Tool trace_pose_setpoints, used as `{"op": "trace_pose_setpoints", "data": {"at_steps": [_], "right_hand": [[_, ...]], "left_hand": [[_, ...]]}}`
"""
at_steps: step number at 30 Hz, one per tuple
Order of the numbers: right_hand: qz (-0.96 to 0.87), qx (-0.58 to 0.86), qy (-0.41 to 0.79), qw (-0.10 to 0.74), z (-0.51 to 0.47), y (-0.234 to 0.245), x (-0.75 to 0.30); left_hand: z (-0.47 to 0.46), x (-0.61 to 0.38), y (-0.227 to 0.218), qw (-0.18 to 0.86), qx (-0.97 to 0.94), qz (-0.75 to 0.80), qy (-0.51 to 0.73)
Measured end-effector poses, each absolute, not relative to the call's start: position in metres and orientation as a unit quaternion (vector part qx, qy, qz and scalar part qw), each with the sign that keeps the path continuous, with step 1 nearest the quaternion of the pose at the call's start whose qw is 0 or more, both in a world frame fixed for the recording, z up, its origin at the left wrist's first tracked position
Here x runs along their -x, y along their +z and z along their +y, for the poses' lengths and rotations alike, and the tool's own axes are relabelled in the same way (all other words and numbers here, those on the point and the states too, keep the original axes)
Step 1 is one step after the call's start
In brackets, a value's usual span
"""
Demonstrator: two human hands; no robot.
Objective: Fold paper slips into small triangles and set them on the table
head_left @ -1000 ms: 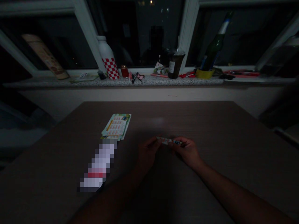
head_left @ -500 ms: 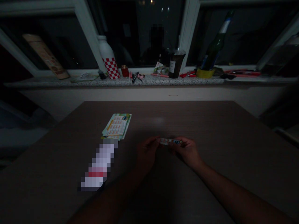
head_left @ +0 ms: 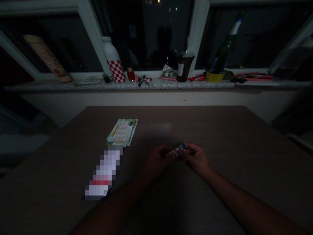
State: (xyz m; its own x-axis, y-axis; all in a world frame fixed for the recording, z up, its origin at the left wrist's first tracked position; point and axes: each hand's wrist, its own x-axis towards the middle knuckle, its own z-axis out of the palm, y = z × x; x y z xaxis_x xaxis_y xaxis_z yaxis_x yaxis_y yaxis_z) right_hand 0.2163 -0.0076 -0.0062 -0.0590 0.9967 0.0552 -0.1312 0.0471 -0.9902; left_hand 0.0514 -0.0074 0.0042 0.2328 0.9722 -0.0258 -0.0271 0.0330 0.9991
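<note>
Both of my hands meet over the middle of a dark wooden table (head_left: pixel 220 130). My left hand (head_left: pixel 156 161) and my right hand (head_left: pixel 197 158) pinch the two ends of a small printed paper strip (head_left: pixel 177 149) between their fingertips. The strip is tilted, with its right end raised. To the left on the table lies a stack of printed cards (head_left: pixel 122 132), and in front of it a pixelated long white object with a red band (head_left: pixel 104 174).
A stone window sill (head_left: pixel 156 85) runs along the back. On it stand a red-and-white checked bottle (head_left: pixel 112 60), a dark cup (head_left: pixel 184 67), a green glass bottle (head_left: pixel 226 44) in a yellow tape roll (head_left: pixel 214 77), pens and small clutter. The room is very dim.
The strip was held flat and level between my hands. It is tilted now, its right end up, and looks shorter. My hands have moved slightly closer together.
</note>
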Motion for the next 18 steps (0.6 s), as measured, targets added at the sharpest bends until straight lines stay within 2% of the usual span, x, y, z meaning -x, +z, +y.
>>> {"op": "trace_pose_setpoints", "data": {"at_steps": [3,8,18], "right_hand": [[-0.503,0.421,0.55,0.517,-0.0087,-0.0041,-0.2146],[-0.513,0.416,0.558,0.502,-0.0102,-0.0046,-0.2132],[-0.515,0.415,0.549,0.511,-0.0111,-0.0041,-0.2145]], "left_hand": [[-0.0085,-0.051,0.007,0.589,-0.537,0.423,0.431],[-0.0094,-0.0509,0.0087,0.571,-0.515,0.443,0.461],[-0.0111,-0.0509,0.0048,0.536,-0.566,0.443,0.443]]}}
